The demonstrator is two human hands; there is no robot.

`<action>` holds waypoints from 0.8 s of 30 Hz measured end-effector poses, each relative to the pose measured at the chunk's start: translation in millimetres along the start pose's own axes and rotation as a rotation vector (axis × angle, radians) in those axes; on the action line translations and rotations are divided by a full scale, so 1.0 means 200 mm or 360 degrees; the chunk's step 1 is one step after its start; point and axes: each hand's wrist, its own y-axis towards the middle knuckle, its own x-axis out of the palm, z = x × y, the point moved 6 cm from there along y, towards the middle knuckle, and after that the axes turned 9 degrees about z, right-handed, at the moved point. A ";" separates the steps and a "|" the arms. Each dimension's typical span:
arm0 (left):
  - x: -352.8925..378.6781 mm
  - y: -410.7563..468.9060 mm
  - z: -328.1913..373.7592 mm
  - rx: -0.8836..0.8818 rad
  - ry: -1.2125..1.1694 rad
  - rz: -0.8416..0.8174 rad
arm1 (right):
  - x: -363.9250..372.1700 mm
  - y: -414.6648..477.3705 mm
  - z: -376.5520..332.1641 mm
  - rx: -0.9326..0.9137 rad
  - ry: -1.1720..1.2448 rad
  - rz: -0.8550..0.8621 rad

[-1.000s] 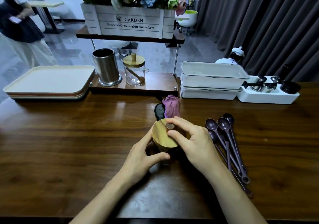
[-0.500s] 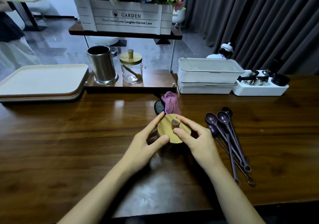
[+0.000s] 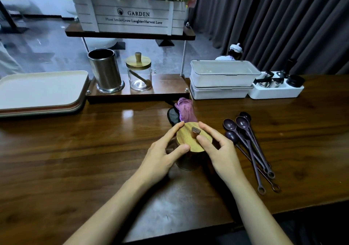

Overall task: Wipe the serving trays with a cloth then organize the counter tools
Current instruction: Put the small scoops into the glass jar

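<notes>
Glass jar [image 3: 186,162], fragile and slick: body held by left hand [image 3: 162,155], wooden lid [image 3: 192,139] pinched by right hand [image 3: 217,148]; best lifted by the body.

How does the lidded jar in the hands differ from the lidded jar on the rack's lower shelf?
The held jar stands on the counter with both hands on its lid; the shelf jar stands untouched beside the steel canister. The shelf jar's glass shows a small wooden spoon inside; the held jar's contents are hidden. Both have round wooden lids with knobs.
</notes>
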 end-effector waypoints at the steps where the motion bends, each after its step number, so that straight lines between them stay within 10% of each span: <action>1: 0.00 0.00 0.00 0.0001 -0.0004 0.0003 | -0.01 -0.02 0.01 0.0023 -0.0010 0.0041; 24: -0.16 0.50 0.14 -0.0015 -0.0120 0.0738 | 0.23 0.48 -0.10 -0.0139 0.0255 0.0134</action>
